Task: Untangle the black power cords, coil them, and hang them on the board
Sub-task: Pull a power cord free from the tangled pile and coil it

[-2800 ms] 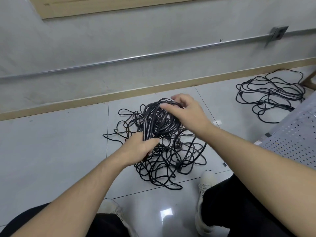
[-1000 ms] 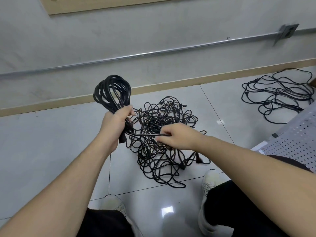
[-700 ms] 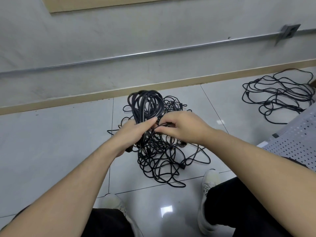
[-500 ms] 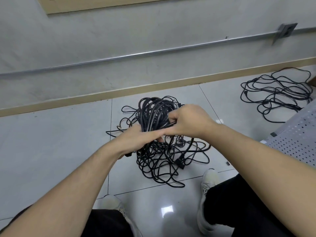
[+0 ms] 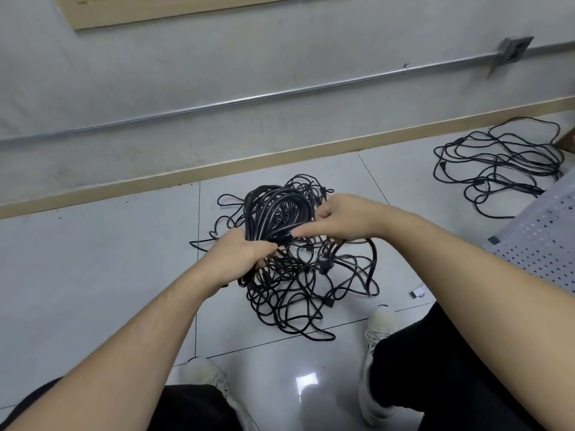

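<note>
Now that my right hand [image 5: 340,217] has laid another loop on, both fists grip the coil [image 5: 275,214], so my left hand [image 5: 238,255] holds a fatter bundle.

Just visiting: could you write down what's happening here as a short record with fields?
left hand: grips the bottom of the coiled bundle
right hand: holds a cord at the bundle's right side
tangled pile: loose black cords on the floor tiles, under the hands
second pile: looser cords, far right near the wall
perforated panel: grey, right edge
hung on board: nothing yet
</note>
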